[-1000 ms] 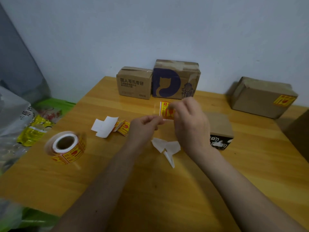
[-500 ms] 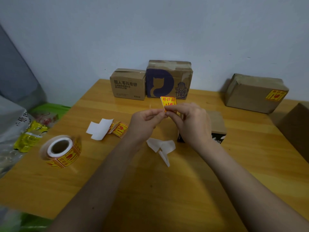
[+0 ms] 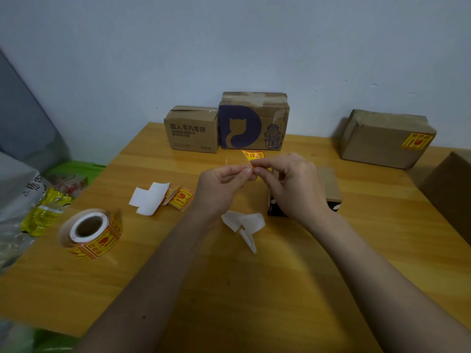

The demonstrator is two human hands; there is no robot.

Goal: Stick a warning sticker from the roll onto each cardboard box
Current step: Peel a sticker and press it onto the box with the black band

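— What lies off the desk [image 3: 293, 289] itself?

— Past the desk's left edge sits a crumpled yellow packet [image 3: 44, 214], with clear plastic bags [image 3: 15, 189] heaped around it and a green sheet [image 3: 71, 169] showing beneath them.

— And behind the desk?

— A pale blue-grey wall [image 3: 229, 47] rises straight from the desk's far edge. To the far left of the desk, a grey panel [image 3: 23, 128] leans against that wall.

— What is the desk like?

— Honey-coloured wood, its grain running across, with a soft glare near the far edge.
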